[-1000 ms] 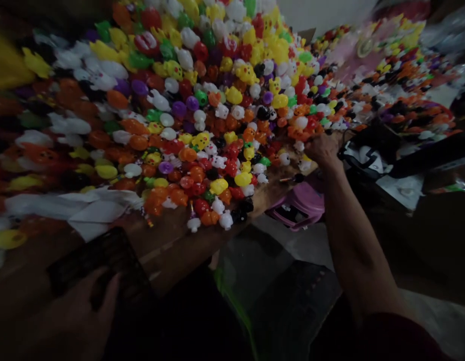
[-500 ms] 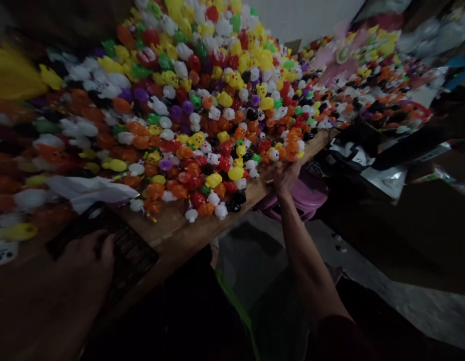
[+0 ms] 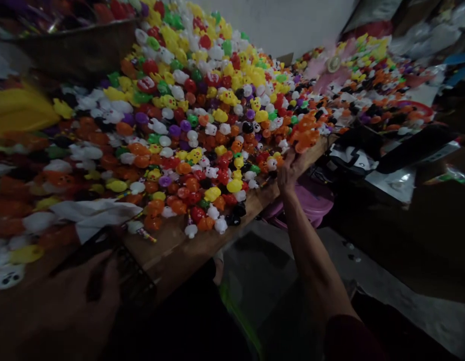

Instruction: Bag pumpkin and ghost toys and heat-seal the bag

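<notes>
Reaching further along the wooden table edge (image 3: 202,245) than a moment ago, the right hand (image 3: 290,170) now cups orange plastic toy figures (image 3: 305,135); the left hand (image 3: 85,291) lies loosely open on a dark ridged tray (image 3: 136,276).

The small toy figures (image 3: 202,145) heaped across the counter (image 3: 179,250) look like smooth, glossy moulded plastic in many colours. The counter's bare edge shows matt brown wood with a visible grain. A crumpled white sheet (image 3: 93,213) looks like thin matt paper. The pink stool (image 3: 311,200) seems smooth plastic
</notes>
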{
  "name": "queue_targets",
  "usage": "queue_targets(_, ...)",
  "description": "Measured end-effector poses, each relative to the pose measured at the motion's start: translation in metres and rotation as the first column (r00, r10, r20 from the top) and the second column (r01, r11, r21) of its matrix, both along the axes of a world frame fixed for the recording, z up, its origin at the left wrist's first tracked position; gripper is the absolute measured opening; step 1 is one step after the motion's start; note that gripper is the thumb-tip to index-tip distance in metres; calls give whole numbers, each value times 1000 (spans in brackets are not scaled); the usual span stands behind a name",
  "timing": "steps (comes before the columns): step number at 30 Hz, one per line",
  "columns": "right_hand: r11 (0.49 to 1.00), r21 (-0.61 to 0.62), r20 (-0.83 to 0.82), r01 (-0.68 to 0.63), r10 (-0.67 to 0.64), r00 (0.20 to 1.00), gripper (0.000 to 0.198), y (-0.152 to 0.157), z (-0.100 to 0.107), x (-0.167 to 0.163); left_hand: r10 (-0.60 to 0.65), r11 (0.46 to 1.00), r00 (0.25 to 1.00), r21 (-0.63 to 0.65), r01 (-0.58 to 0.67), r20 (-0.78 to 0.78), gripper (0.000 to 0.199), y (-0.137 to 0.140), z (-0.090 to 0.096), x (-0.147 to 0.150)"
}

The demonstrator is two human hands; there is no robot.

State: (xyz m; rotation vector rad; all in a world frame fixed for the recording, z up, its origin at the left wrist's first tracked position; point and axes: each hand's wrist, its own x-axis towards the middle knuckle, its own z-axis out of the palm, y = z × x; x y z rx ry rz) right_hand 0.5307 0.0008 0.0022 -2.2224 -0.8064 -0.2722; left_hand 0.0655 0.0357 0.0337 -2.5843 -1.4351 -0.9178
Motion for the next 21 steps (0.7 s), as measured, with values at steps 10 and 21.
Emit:
queue_targets(10,729,579,-784,-366,621,-3,46,-83,20,-199,156,348,782,-775,528,603,54,-45,15,95)
queue_targets(21,722,370,-597,-585,667,446,34,-56,7,-300,496,344,491,-681,646,716,65,-34,17,-17)
